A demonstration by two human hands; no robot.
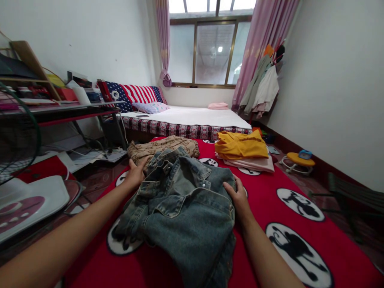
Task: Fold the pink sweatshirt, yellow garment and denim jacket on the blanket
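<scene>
A faded blue denim jacket lies bunched in front of me, its collar and a metal button facing up and its lower part hanging toward me. My left hand grips its far left edge, with some fingers hidden by the cloth. At the right edge, my right hand holds the denim, thumb on top and part of the fingers out of sight. Just behind the jacket sits a folded brown patterned garment, close to my left hand. Farther right, a folded yellow garment rests on a pale pink one.
Under everything spreads a red blanket with black-and-white cat circles. A bed stands beyond, below the window. On the left are a cluttered desk and a fan; on the right, a small yellow stool and a dark folding seat.
</scene>
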